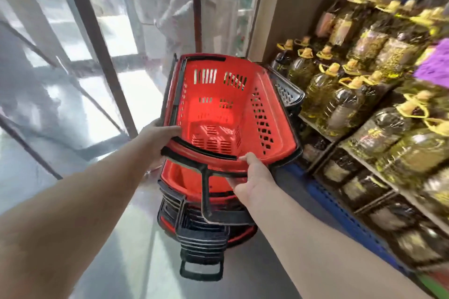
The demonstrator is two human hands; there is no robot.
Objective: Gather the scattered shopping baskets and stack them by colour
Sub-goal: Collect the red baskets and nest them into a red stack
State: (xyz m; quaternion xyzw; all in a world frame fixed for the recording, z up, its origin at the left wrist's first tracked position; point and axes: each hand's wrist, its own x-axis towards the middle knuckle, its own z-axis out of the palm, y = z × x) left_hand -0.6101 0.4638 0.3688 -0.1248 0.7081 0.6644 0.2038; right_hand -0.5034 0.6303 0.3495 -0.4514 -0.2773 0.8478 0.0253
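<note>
A red shopping basket (226, 109) with black rim and handles is tilted toward me, held above a stack of red baskets (194, 213) standing on the floor. My left hand (158, 138) grips its near left rim corner. Its near right rim is gripped by my right hand (252, 177), thumb on top. A black handle hangs from the held basket over the stack's front. Behind the held basket on the right, part of a grey basket (288, 92) shows; how many lie under it is hidden.
Shelves (379, 167) of large oil bottles with yellow caps run along the right. A blue pallet edge (340, 211) lies at their foot. Glass doors with dark metal frames (97, 39) stand to the left and ahead. Shiny grey floor lies below.
</note>
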